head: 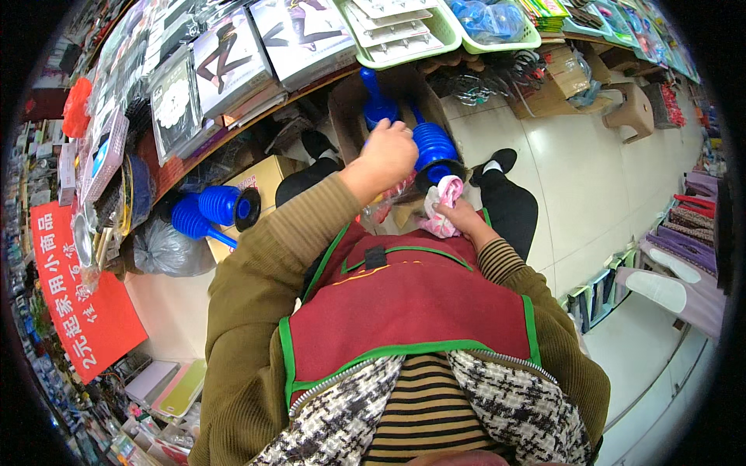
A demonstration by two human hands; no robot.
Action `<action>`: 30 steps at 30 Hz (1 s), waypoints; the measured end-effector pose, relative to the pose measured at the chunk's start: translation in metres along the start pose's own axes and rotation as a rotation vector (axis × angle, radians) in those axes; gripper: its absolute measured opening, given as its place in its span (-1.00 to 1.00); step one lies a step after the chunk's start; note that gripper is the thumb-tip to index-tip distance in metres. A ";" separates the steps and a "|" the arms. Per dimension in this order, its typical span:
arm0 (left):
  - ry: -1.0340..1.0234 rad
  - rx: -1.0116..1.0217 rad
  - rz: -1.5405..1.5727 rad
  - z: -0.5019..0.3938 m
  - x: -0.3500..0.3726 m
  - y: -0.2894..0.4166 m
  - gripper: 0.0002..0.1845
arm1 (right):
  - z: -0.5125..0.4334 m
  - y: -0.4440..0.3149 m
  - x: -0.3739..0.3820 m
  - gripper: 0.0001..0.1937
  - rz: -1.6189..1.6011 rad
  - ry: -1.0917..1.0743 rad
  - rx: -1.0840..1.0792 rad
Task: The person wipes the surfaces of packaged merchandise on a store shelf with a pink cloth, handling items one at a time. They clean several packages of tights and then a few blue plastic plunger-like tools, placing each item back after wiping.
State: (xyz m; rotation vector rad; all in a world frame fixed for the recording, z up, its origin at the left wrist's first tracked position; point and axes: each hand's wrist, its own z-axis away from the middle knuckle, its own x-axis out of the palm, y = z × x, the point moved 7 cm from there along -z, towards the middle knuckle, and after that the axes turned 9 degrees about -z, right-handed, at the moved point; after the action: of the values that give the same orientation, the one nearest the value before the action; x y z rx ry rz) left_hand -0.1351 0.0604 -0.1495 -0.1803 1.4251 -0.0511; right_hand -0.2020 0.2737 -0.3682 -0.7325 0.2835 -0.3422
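My right hand (pixel 460 216) grips a pink and white cloth (pixel 443 211) just above my lap. My left hand (pixel 389 152) is over a cardboard carton (pixel 344 110) between my knees, its fingers curled. Whether it holds anything is hidden. Inside the carton lies a blue bellows plunger (pixel 434 143) with a black rim, its cup end towards me. Farther in is another blue plunger (pixel 382 108), partly covered by my left hand. Clear plastic wrap with red items (pixel 382 207) shows below my left wrist.
Two blue bellows plungers (pixel 218 207) lie on a carton (pixel 265 180) at left, beside a grey plastic bag (pixel 172 247). Above them runs a display table with boxed tights (pixel 230 61) and a green basket (pixel 402 55). A beige stool (pixel 632 110) stands right.
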 end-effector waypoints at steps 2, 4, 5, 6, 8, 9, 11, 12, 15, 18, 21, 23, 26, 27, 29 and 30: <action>-0.230 -0.006 -0.253 -0.027 0.035 0.007 -0.73 | 0.003 -0.005 0.000 -0.34 -0.058 -0.032 -0.002; -0.547 -0.123 -0.311 -0.032 0.080 -0.014 -0.71 | 0.004 -0.011 -0.001 -0.35 -0.161 -0.050 -0.015; -0.758 -0.194 -0.277 -0.028 0.104 -0.027 -0.71 | 0.004 -0.013 -0.003 -0.38 -0.132 -0.037 -0.023; -0.821 -0.285 -0.148 -0.023 0.118 -0.039 -0.71 | 0.003 -0.015 -0.003 -0.40 -0.117 -0.032 -0.023; -0.838 -0.299 -0.028 0.002 0.136 -0.050 -0.71 | 0.000 -0.014 -0.001 -0.46 -0.195 -0.059 0.017; -0.825 -0.322 -0.003 0.012 0.139 -0.057 -0.71 | -0.001 -0.014 -0.002 -0.39 -0.180 -0.049 0.028; -0.791 -0.377 0.058 0.029 0.136 -0.071 -0.71 | -0.003 -0.014 0.000 -0.40 -0.198 -0.053 0.041; -0.777 -0.355 0.027 0.034 0.130 -0.075 -0.71 | -0.004 -0.014 -0.001 -0.40 -0.170 -0.023 0.039; -0.653 -0.367 -0.004 0.052 0.098 -0.086 -0.77 | -0.003 -0.013 0.001 -0.38 -0.188 -0.043 0.050; -0.531 -0.405 -0.036 0.077 0.057 -0.095 -0.76 | -0.003 -0.012 -0.002 -0.42 -0.145 -0.018 0.013; -0.396 -0.447 -0.015 0.118 0.018 -0.096 -0.62 | -0.007 -0.003 -0.006 -0.41 -0.052 0.015 0.036; -0.396 -0.512 0.031 0.151 -0.002 -0.097 -0.61 | -0.012 0.004 -0.009 -0.34 0.016 0.065 0.076; -0.372 -0.608 0.050 0.198 -0.024 -0.094 -0.60 | -0.009 0.000 -0.005 -0.40 -0.164 -0.016 -0.023; -0.378 -0.645 0.050 0.217 -0.029 -0.091 -0.60 | -0.006 0.000 -0.003 -0.41 -0.233 -0.049 -0.012; -0.295 -0.738 0.088 0.253 -0.042 -0.087 -0.60 | 0.003 -0.009 0.001 -0.41 -0.290 -0.121 -0.054; -0.267 -0.766 0.109 0.269 -0.045 -0.085 -0.60 | 0.006 -0.011 -0.001 -0.40 -0.216 -0.083 -0.028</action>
State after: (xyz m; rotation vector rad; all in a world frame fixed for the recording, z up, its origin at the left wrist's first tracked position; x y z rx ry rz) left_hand 0.1299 0.0084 -0.0566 -0.7101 1.1259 0.5959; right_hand -0.2030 0.2700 -0.3559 -0.8055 0.1305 -0.5118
